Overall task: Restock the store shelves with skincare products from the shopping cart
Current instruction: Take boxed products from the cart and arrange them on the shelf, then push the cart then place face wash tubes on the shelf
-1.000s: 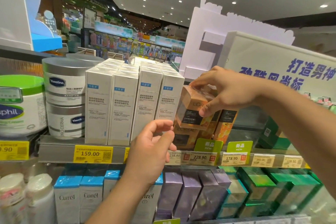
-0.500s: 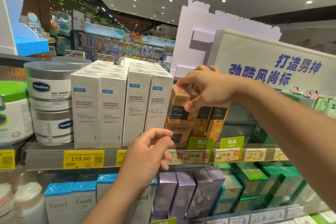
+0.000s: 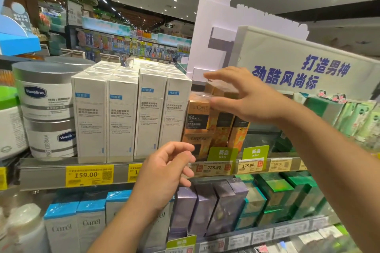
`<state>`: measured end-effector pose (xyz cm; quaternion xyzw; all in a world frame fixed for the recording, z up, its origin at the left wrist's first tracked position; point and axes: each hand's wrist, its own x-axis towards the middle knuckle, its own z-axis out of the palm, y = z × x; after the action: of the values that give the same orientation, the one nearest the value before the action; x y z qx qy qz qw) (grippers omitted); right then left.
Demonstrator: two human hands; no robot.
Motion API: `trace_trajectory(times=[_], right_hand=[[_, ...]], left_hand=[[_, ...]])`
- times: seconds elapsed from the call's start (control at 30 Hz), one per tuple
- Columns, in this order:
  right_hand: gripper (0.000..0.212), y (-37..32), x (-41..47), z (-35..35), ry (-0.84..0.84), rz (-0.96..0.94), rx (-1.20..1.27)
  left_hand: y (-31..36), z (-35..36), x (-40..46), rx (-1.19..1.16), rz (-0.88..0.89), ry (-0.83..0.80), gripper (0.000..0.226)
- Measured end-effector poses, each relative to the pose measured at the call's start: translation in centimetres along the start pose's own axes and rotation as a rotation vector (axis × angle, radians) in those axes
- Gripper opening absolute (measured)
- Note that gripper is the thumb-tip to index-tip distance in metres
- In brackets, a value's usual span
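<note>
Released since the earlier frame, the orange L'Oréal box (image 3: 198,113) sits stacked on the upper shelf (image 3: 47,172) beside white boxes (image 3: 131,113); right hand (image 3: 249,98) hovers open, left hand (image 3: 164,172) loosely curled, empty.

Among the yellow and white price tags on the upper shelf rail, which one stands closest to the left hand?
The white tag reading 228.90, just right of the left hand, whose fingertips almost reach it. The 159.00 tag and the 178.90 tag lie farther out.
</note>
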<state>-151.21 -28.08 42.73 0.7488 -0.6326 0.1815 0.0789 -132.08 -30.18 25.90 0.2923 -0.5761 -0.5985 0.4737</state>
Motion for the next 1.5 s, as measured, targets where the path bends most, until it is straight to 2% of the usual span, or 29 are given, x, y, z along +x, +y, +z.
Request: trace_trajectory(times=[0.1,0.2,0.3,0.47,0.6,0.8,0.87,0.97,1.1,1.17,1.2,1.23,1.3,1.33,1.4,1.5], right_hand=[[0.043,1.9,-4.1,1.9,0.236,0.023,0.190],[0.038,4.2,-8.2,4.2,0.439,0.058,0.176],[0.037,5.5,-12.5,5.7,0.560,0.172,0.162],[0.036,5.5,-20.2,7.8,0.565,0.419,0.186],[0.035,4.6,-27.8,9.1,0.548,0.687,0.296],[0.034,1.0,-40.4,10.6,0.646,1.030,0.374],[0.026,-0.4,-44.8,11.1,0.663,1.125,0.411],[0.032,-2.9,-51.1,11.9,0.689,1.264,0.424],[0.023,-6.7,-59.2,13.9,0.723,1.436,0.442],[0.021,-9.0,-63.1,15.1,0.691,1.553,0.478],[0.021,-9.8,-64.3,15.9,0.639,1.596,0.465],[0.033,-10.5,-65.3,17.0,0.540,1.642,0.433],[0.078,-12.5,-68.1,19.2,0.197,1.753,0.342],[0.088,-13.5,-69.3,20.3,0.027,1.814,0.282],[0.087,-15.3,-70.5,21.6,-0.162,1.886,0.203],[0.085,-15.8,-70.5,22.0,-0.215,1.849,0.159]], left_hand=[[-0.6,0.8,-0.2,-0.022,-0.012,-0.061,0.015],[-1.4,2.5,-0.3,-0.038,-0.039,-0.156,0.014],[-2.4,4.7,-0.6,-0.088,-0.065,-0.273,0.013],[-5.2,8.9,-1.6,-0.129,-0.156,-0.458,0.014],[-7.5,13.5,-3.8,-0.054,-0.231,-0.629,0.012],[-10.1,20.4,-12.2,0.033,-0.316,-0.899,0.008],[-11.4,22.0,-15.4,0.082,-0.346,-0.958,0.009],[-13.7,23.7,-20.1,0.205,-0.368,-1.031,0.010],[-17.6,24.7,-26.7,0.459,-0.256,-1.132,0.013],[-19.6,24.8,-29.8,0.647,-0.143,-1.238,0.013],[-20.5,24.4,-30.4,0.744,-0.073,-1.279,0.025],[-21.3,23.8,-30.6,0.865,0.016,-1.316,0.047],[-23.0,23.2,-32.2,1.176,0.178,-1.394,0.081],[-23.3,22.8,-32.9,1.322,0.200,-1.402,0.086],[-23.4,22.3,-33.9,1.467,0.200,-1.431,0.084],[-24.1,22.8,-34.5,1.507,0.217,-1.456,0.084]])
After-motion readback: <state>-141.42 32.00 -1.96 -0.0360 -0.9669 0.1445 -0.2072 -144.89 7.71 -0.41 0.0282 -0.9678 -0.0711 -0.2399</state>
